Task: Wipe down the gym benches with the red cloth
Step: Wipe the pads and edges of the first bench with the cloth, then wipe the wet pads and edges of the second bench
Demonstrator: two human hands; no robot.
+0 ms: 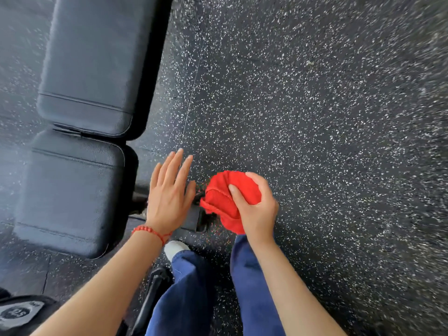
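No legible text; grey label (pixel 18 312) bottom-left too blurred

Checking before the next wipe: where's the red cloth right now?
Head view, lower centre: the red cloth is bunched in the right hand, over the floor, right of the bench.

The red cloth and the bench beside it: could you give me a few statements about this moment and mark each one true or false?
1. The right hand grips the red cloth bunched up. True.
2. The red cloth lies spread flat on the bench pad. False: it is held over the speckled floor, to the right of the bench.
3. The left hand has its fingers straight and holds nothing. True.
4. The left wrist is bare. False: it wears a red beaded bracelet.
5. The bench has black padding in two sections. True.
6. The person wears red trousers. False: the trousers are blue.
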